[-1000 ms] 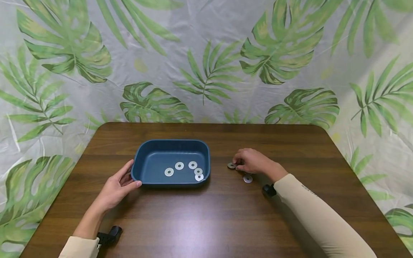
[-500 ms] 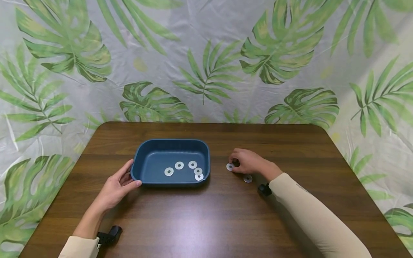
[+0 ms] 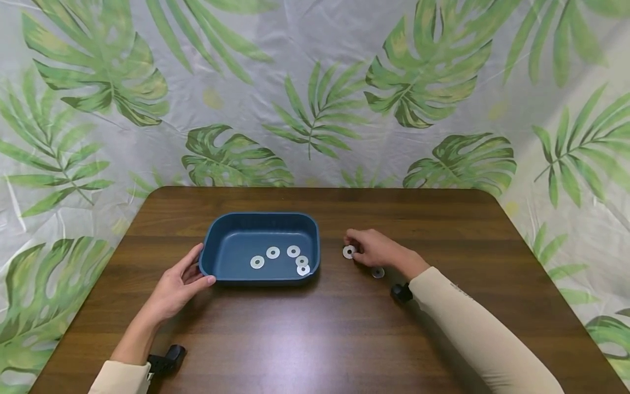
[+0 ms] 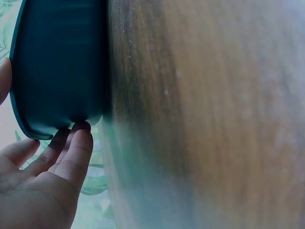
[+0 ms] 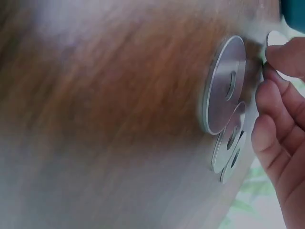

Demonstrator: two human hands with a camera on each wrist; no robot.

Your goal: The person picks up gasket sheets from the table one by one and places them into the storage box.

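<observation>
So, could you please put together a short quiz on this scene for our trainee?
1. How many metal washers can be seen inside the blue tray in the head view?
2. True or false: the left hand touches the tray.
3. In the head view, where is the held washer that the right hand pinches?
A) Left of the tray
B) Inside the tray
C) Right of the tray

Key: 1. Five. 2. True. 3. C.
</observation>
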